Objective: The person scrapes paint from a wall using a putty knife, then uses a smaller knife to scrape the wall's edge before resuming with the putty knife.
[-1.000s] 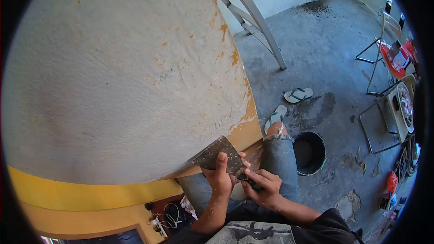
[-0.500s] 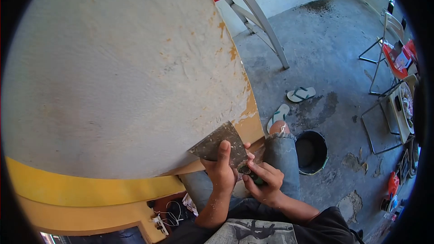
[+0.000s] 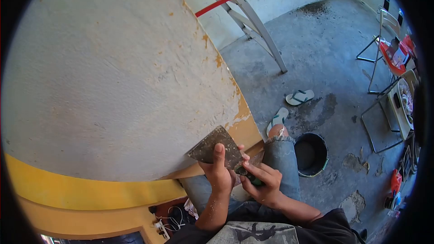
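A wide putty knife (image 3: 229,150) with a grey, speckled metal blade and a dark green handle is held in front of my lap, close to the wall. My left hand (image 3: 219,174) grips the blade, its thumb lying flat on the upper face and its other fingers mostly hidden behind. Around the handle, my right hand (image 3: 263,181) is closed, with fingertips near where the blade begins. Pale specks dot my left forearm. Beside the blade is the whitish, patchy wall surface (image 3: 122,95), with orange paint showing along its right edge.
An aluminium stepladder (image 3: 262,29) with red treads stands beyond the wall edge. A black bucket (image 3: 323,153) is right of my knee, near flip-flops (image 3: 299,97). Folding chairs (image 3: 380,108) bearing items line the right. A yellow band (image 3: 90,194) and cables (image 3: 176,217) lie lower left.
My view has shifted slightly, so the wall edge sits further left and more of the ladder shows. Both hands keep the same hold on the putty knife, which is tilted a little differently.
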Demonstrator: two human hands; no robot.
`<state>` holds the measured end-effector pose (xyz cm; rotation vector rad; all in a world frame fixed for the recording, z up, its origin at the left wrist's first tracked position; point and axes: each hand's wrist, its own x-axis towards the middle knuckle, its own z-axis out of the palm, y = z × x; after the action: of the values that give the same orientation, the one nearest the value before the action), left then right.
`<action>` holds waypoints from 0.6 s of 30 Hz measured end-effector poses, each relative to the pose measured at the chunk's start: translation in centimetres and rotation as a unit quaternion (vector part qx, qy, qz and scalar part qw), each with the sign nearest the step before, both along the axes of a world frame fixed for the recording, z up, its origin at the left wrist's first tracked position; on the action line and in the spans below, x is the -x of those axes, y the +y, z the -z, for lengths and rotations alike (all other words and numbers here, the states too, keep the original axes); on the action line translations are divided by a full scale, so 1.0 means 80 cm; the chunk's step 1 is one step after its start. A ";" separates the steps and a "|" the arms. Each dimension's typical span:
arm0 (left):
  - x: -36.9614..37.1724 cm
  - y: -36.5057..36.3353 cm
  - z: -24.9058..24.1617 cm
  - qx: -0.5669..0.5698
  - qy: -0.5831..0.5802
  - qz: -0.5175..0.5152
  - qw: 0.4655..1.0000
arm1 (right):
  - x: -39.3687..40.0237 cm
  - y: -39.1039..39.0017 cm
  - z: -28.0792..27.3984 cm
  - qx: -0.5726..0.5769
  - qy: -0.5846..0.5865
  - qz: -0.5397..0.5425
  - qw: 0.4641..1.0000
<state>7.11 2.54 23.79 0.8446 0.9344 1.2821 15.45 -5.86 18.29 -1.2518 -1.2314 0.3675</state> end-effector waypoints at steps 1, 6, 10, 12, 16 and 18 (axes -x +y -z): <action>0.003 -0.001 -0.001 -0.003 0.001 0.001 1.000 | 0.001 -0.001 0.001 0.000 0.003 0.001 1.000; 0.004 -0.005 0.000 -0.018 0.009 0.013 1.000 | 0.000 -0.001 -0.005 -0.018 0.008 -0.003 1.000; 0.005 -0.010 0.000 -0.016 0.011 -0.013 1.000 | 0.003 -0.006 -0.003 -0.007 0.008 -0.002 1.000; 0.002 -0.005 -0.002 -0.033 0.017 -0.013 0.999 | -0.001 -0.002 -0.003 -0.004 0.004 0.000 1.000; 0.004 -0.003 -0.001 -0.022 0.006 -0.011 1.000 | -0.002 0.001 -0.004 -0.004 -0.007 -0.007 1.000; 0.005 -0.008 -0.005 -0.026 0.011 -0.008 1.000 | 0.003 -0.002 -0.004 -0.015 0.004 -0.011 1.000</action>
<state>6.73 1.92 24.21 0.8943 0.9305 1.3187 15.23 -5.99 18.62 -1.2102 -1.2407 0.3682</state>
